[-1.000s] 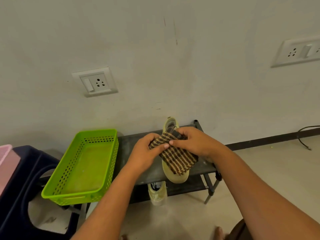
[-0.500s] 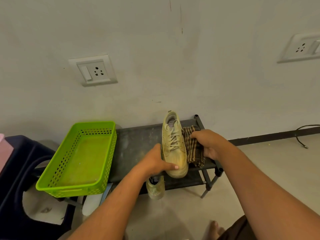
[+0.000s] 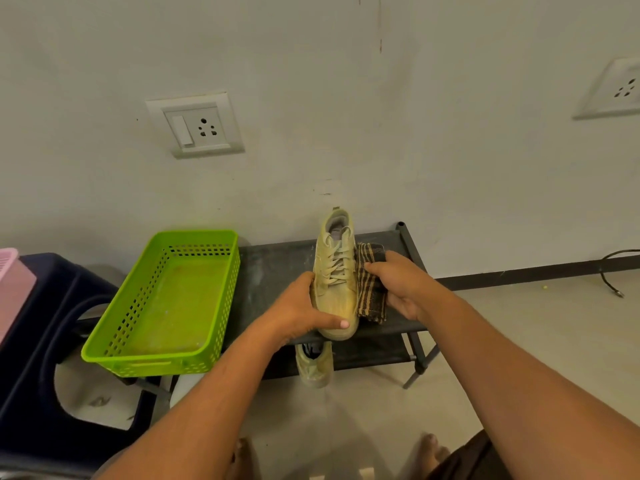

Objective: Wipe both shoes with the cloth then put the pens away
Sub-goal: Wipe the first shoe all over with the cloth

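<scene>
A pale yellow laced shoe point(image 3: 336, 271) stands on the top shelf of a dark shoe rack point(image 3: 273, 271), toe towards me. My left hand point(image 3: 304, 310) grips its left side and toe, thumb lying across the toe cap. A brown checked cloth point(image 3: 370, 289) lies against the shoe's right side, and my right hand point(image 3: 401, 282) holds it there with curled fingers. The second shoe point(image 3: 314, 365) sits on the lower shelf, partly hidden under the top one. No pens are in view.
A lime green perforated basket point(image 3: 166, 362) sits on the rack's left end. A dark blue plastic stool point(image 3: 41, 306) with a pink basket point(image 3: 8, 261) stands at the far left. Wall sockets point(image 3: 195, 128) are above; a black cable point(image 3: 613, 271) lies on the floor at right.
A second ago both hands held the cloth over the shoe's top. Now the cloth sits at the shoe's right side under my right hand, and my left hand grips the toe.
</scene>
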